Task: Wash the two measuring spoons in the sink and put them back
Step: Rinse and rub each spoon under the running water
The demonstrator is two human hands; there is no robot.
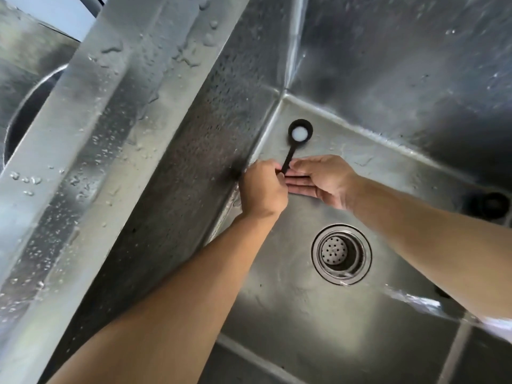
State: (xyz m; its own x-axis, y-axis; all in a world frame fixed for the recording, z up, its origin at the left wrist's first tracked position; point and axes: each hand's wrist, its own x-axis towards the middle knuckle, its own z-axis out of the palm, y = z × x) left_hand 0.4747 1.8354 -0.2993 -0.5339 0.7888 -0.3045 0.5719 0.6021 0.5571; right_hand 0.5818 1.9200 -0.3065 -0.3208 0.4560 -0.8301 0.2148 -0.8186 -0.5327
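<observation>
Stainless steel sink basin (401, 79) fills the view, wet, with its strainer drain (341, 254) nearer the person than the hands. Left hand (261, 189) pinches the handle end of 1 black measuring spoon (296, 137); its long axis runs up and away, bowl toward the far corner, holding something pale. Right hand (322, 180) lies just beside the handle, fingers loosely spread, touching or nearly so. Only 1 spoon is clearly visible; nothing blocks it.
</observation>
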